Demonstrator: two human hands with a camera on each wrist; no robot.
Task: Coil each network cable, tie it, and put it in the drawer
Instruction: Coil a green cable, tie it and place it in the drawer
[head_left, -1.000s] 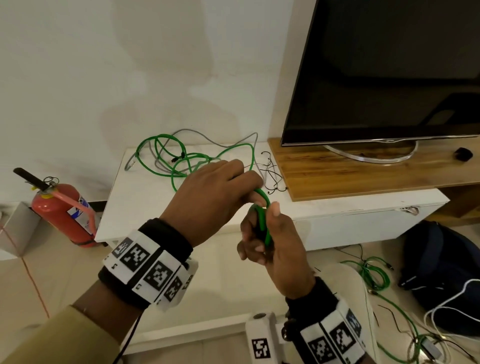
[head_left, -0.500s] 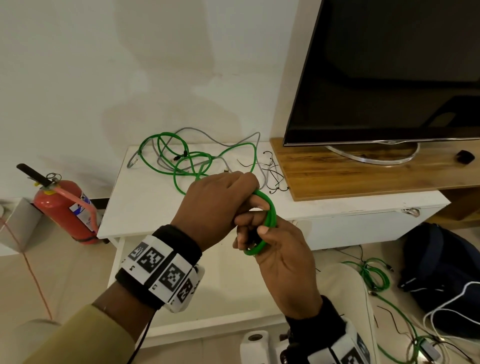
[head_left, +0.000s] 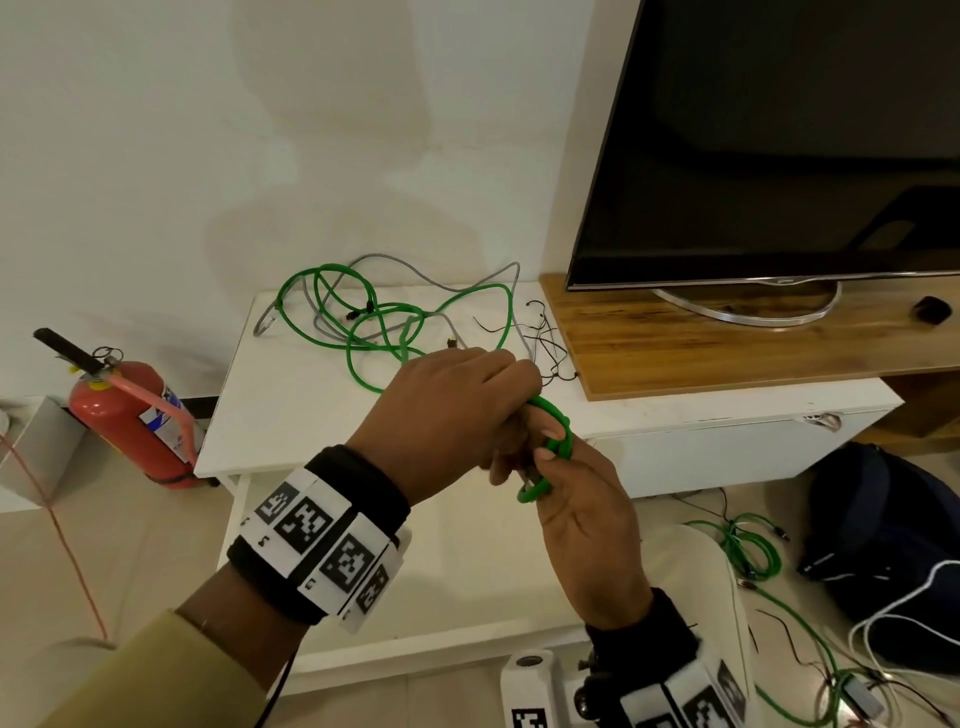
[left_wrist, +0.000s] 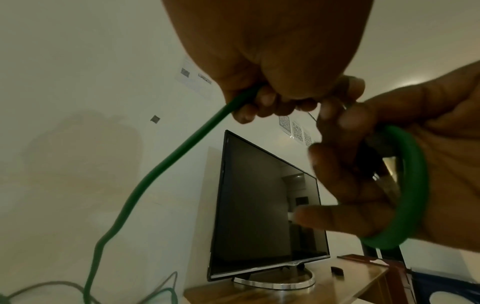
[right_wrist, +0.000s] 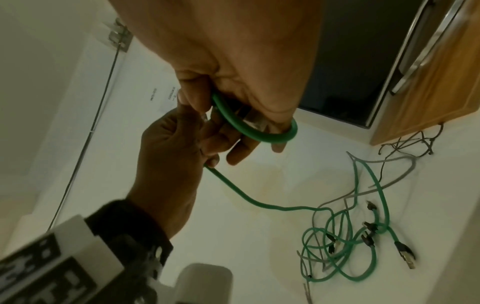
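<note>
Fingers (right_wrist: 197, 102) of the right hand (head_left: 587, 530) are curling round a small loop of the thin green network cable (head_left: 550, 447), thumb clamping it against the palm. Left hand (head_left: 447, 415) is closing its fingers on the same cable just above the loop, knuckles up, touching the right hand. Both hands are hovering in front of the white low cabinet (head_left: 291, 410), clear of its top. Loop is standing roughly upright, its plane facing the person's right. From the left fist the cable's free run is slanting down and away to the cabinet top, long axis running toward the wall, ending in a loose tangle with a thin grey cable (head_left: 395, 260) near the back edge. Short black wire ties (head_left: 545, 348) are lying beside the tangle, next to the wooden shelf (head_left: 727, 353) carrying the black flat-screen television (head_left: 779, 156). Red fire extinguisher (head_left: 130, 421) is standing on the floor left of the cabinet.
</note>
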